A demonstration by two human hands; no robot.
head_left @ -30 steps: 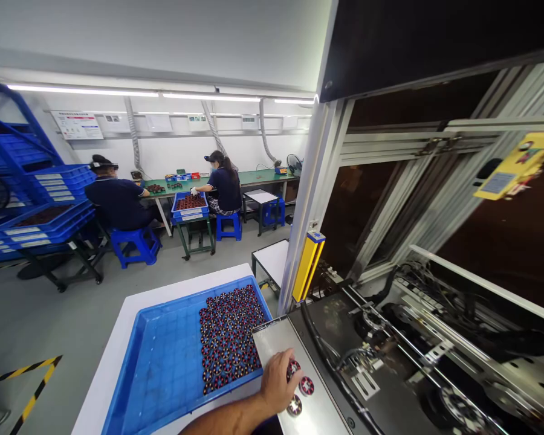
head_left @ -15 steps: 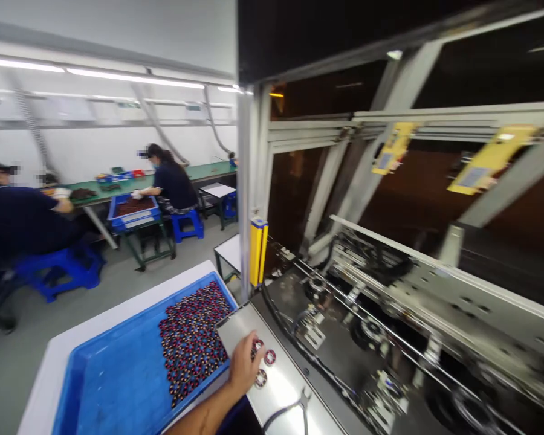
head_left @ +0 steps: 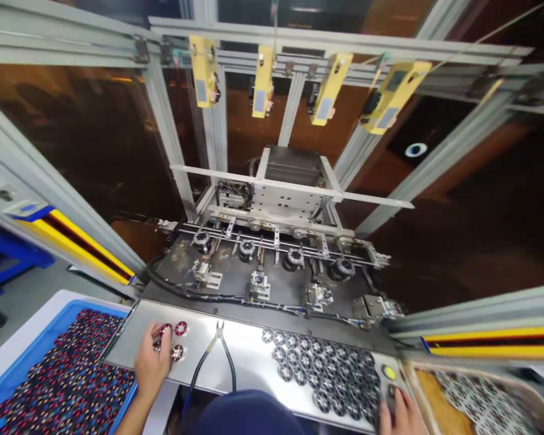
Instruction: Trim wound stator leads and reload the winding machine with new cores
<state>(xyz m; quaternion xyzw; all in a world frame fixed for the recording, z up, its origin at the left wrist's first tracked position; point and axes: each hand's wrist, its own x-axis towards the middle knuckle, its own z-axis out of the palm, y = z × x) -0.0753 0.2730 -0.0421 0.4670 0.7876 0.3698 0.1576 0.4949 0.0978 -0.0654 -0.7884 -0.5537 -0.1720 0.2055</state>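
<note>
Evidently, had the left hand [head_left: 149, 362] bent over a small group of red-rimmed rings [head_left: 180, 328] at the left end of a metal shelf [head_left: 249, 347], with fingers touching some; could not tell whether gripping. Well apart, had the right hand [head_left: 401, 414] just beside a yellow button [head_left: 389, 372], at the shelf's right end near dark discs [head_left: 318, 362], with thumb apart from forefinger; could not tell whether holding anything. Between, saw cutters [head_left: 220, 332] with handles spread. Left of the shelf, saw more red-rimmed rings in a blue bin [head_left: 16, 377].
</note>
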